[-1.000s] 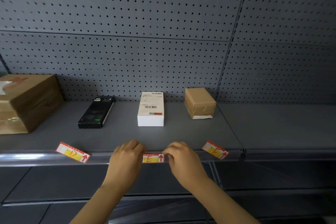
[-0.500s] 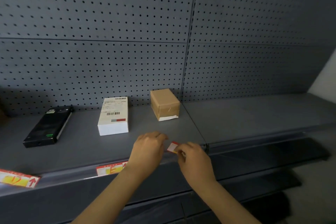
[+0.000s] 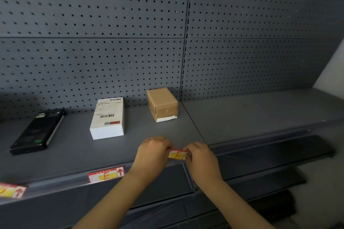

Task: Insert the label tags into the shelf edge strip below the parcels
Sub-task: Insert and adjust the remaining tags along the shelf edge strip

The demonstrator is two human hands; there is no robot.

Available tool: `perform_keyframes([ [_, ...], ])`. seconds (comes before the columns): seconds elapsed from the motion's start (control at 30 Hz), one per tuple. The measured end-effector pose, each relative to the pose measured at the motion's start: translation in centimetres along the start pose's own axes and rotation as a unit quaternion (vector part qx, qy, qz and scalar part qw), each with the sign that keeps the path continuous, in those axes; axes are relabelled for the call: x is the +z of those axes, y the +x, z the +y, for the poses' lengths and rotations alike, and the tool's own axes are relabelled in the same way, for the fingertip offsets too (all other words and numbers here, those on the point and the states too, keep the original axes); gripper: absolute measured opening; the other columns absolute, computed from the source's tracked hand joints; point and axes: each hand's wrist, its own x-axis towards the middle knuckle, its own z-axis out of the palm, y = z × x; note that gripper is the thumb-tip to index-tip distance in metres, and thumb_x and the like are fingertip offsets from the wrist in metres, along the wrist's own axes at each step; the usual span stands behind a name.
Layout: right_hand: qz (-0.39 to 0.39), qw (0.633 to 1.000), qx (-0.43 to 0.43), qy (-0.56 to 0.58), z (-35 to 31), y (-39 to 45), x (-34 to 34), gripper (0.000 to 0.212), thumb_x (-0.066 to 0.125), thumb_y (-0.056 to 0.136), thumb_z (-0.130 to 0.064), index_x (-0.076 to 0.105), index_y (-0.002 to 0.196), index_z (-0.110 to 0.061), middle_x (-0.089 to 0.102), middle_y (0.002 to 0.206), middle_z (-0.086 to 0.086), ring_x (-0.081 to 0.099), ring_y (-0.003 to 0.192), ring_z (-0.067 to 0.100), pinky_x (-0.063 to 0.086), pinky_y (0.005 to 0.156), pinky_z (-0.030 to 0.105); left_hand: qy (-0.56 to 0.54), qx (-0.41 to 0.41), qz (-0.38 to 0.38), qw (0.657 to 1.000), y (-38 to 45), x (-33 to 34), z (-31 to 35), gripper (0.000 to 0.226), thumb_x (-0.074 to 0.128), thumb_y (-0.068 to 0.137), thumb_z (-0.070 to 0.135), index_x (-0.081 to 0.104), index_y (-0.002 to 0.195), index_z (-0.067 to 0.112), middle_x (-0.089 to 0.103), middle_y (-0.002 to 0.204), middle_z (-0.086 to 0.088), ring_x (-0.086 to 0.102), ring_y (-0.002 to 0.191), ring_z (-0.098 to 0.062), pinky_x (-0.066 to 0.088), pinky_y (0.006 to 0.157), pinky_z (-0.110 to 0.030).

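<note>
**Both hands on one label tag at the shelf front edge**

Head view: You have both hands at the front edge of the shelf [image 3: 78,154], in front of the brown parcel [image 3: 162,104]. Your left hand [image 3: 153,151] grips the left end of the held label tag [image 3: 177,155] with curled fingers; your right hand [image 3: 201,158] pinches its right end. The tag is red-bordered with a yellow field and a hand-drawn letter. Its lower edge sits at the shelf edge strip [image 3: 55,185]; whether it is seated in the strip cannot be told, since your fingers cover both ends.

Taking the brown parcel as the landmark:
- The white parcel [image 3: 108,118] lies to its left on the same shelf, apart from it, with a printed barcode sheet on its top face.
- The black parcel [image 3: 37,132] lies further left again, flat and set at an angle.
- The tag marked E [image 3: 106,174], with a red arrow pointing up, sits in the strip to the front-left of the brown parcel, directly in front of the white parcel and just left of your left forearm.
- A third tag [image 3: 12,190] shows far to the front-left, at the frame's left edge. It is partly cut off and its letter is unreadable.
- The pegboard back panel [image 3: 111,42] rises directly behind the brown parcel.
- A vertical upright in the panel stands just to the right of the brown parcel.
</note>
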Motion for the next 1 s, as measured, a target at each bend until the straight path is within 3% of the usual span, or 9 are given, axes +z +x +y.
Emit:
perform_keyframes([
  [0.13, 0.011, 1.0, -0.025, -0.002, 0.0, 0.3, 0.2, 0.016, 0.058, 0.089, -0.011, 0.065, 0.102, -0.016, 0.064, 0.101, 0.002, 0.056, 0.094, 0.019, 0.041, 0.07, 0.027, -0.001, -0.008, -0.015, 1.0, -0.6, 0.1, -0.3, 0.018, 0.053, 0.087, 0.015, 0.069, 0.091, 0.023, 0.068, 0.092, 0.003, 0.061, 0.082, -0.015, 0.046, 0.069, -0.022],
  [0.43, -0.001, 0.997, -0.075, -0.012, -0.2, 0.5, 0.4, 0.009, 0.058, 0.088, -0.008, 0.065, 0.093, -0.012, 0.066, 0.092, 0.004, 0.057, 0.087, 0.02, 0.047, 0.068, 0.034, 0.052, 0.007, -0.037, 0.998, -1.5, 1.3, -0.4, 0.026, 0.057, 0.083, 0.003, 0.07, 0.099, 0.019, 0.068, 0.096, -0.002, 0.059, 0.093, -0.021, 0.049, 0.082, -0.03],
  [0.57, -0.018, 0.994, -0.105, -0.02, -0.1, 0.5, 0.5, 0.01, 0.059, 0.085, -0.004, 0.068, 0.086, -0.009, 0.066, 0.089, 0.007, 0.059, 0.085, 0.023, 0.048, 0.067, 0.036, 0.095, -0.003, -0.052, 0.994, -1.7, 1.5, -0.5, 0.02, 0.071, 0.073, 0.006, 0.073, 0.084, 0.022, 0.071, 0.081, 0.002, 0.063, 0.08, -0.019, 0.049, 0.072, -0.029],
  [0.73, -0.048, 0.988, -0.132, -0.056, 0.1, 1.0, 0.6, 0.021, 0.055, 0.086, -0.003, 0.07, 0.097, -0.012, 0.064, 0.097, 0.006, 0.057, 0.093, 0.023, 0.046, 0.073, 0.034, 0.049, -0.022, -0.046, 0.998, -2.0, 2.5, -0.7, 0.026, 0.054, 0.089, 0.008, 0.068, 0.107, 0.021, 0.069, 0.104, 0.0, 0.058, 0.098, -0.019, 0.043, 0.089, -0.028],
  [1.0, -0.046, 0.99, -0.113, -0.065, 0.0, 0.9, 0.9, 0.022, 0.055, 0.086, -0.002, 0.07, 0.098, -0.013, 0.062, 0.096, 0.006, 0.056, 0.091, 0.022, 0.045, 0.07, 0.034, 0.031, -0.028, -0.055, 0.998, -2.2, 2.8, -1.0, 0.035, 0.053, 0.089, 0.004, 0.064, 0.116, 0.022, 0.065, 0.11, -0.001, 0.054, 0.104, -0.018, 0.043, 0.091, -0.024],
])
